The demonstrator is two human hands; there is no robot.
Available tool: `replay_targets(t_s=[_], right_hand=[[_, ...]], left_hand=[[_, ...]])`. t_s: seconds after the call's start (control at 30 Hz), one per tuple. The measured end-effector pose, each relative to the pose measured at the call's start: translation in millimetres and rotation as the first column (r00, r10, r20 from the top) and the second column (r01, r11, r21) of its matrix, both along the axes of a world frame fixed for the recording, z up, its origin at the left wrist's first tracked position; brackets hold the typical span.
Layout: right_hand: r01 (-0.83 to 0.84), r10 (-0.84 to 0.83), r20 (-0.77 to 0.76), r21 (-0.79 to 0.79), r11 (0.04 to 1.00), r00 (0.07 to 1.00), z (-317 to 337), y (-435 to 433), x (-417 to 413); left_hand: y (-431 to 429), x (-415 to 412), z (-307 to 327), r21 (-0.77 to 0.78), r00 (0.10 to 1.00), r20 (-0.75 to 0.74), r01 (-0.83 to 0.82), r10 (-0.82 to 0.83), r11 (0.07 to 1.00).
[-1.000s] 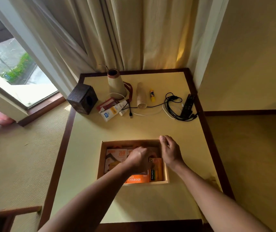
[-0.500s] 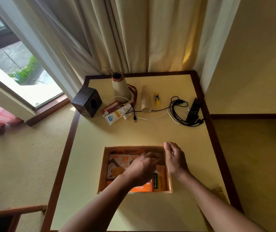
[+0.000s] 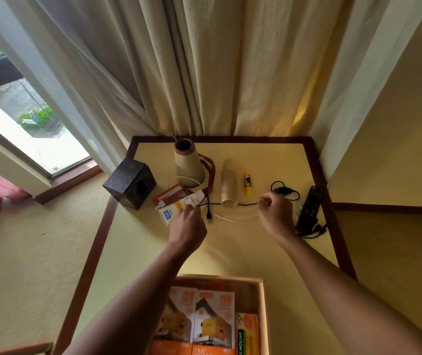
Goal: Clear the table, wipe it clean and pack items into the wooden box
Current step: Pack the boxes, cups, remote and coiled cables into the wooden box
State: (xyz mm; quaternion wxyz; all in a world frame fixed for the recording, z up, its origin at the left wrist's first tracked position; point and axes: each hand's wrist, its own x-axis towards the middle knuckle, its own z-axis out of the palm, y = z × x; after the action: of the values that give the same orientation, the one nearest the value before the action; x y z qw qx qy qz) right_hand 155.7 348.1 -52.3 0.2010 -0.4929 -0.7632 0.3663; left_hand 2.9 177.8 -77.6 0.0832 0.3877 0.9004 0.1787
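The wooden box (image 3: pixel 261 301) sits at the near edge of the table and holds orange cartons and a soap pack. My left hand (image 3: pixel 188 226) reaches to the far side, its fingertips on the end of a white tube (image 3: pixel 172 210) that lies beside a red packet (image 3: pixel 169 195). Whether it grips the tube is unclear. My right hand (image 3: pixel 276 213) is curled into a fist over the cable pile, and a black cable (image 3: pixel 240 204) runs straight into its thumb. A white cable (image 3: pixel 226 218) lies below it.
Along the far edge stand a cone-shaped vase (image 3: pixel 188 163), a dark wooden cube (image 3: pixel 130 183), a lying stack of paper cups (image 3: pixel 229 185), a yellow stick (image 3: pixel 247 184) and a black remote (image 3: pixel 311 206). Curtains hang behind the table, with a wall to the right.
Both hands have left the wooden box and reached forward to the items at the far side. The view has tilted up, so the box now lies at the bottom.
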Motion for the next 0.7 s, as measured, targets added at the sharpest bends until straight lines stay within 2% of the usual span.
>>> replay_targets(t_s=[0.13, 0.27, 0.37, 0.5, 0.6, 0.7], right_hand=[[-0.037, 0.035, 0.059, 0.026, 0.999, 0.998, -18.6, 38.6, -41.9], [-0.025, 0.021, 0.217, 0.017, 1.000, 0.976, -34.8, 60.9, -79.2], [-0.041, 0.040, 0.354, -0.004, 0.999, 0.935, -47.3, 68.6, -97.2], [-0.085, 0.077, 0.450, -0.003, 0.996, 0.890, -63.2, 76.2, -106.5], [-0.053, 0.045, 0.415, 0.007, 0.999, 0.909, -69.2, 77.5, -102.1], [-0.010, 0.004, 0.258, 0.023, 1.000, 0.966, -56.2, 65.8, -88.2]], left_hand=[[12.2, -8.4, -27.9, -0.119, 0.996, -0.089, -0.008, -0.003, 0.993], [20.8, -10.3, -35.8, -0.241, 0.991, -0.133, -0.012, -0.021, 0.971], [25.5, -12.5, -36.0, -0.265, 0.988, -0.152, -0.025, -0.016, 0.964], [25.9, -13.1, -36.3, -0.245, 0.992, -0.128, -0.056, 0.025, 0.968], [20.3, -10.0, -34.9, -0.176, 0.996, -0.059, -0.080, 0.071, 0.981], [11.8, -5.8, -26.3, -0.134, 0.996, 0.005, -0.085, 0.087, 0.987]])
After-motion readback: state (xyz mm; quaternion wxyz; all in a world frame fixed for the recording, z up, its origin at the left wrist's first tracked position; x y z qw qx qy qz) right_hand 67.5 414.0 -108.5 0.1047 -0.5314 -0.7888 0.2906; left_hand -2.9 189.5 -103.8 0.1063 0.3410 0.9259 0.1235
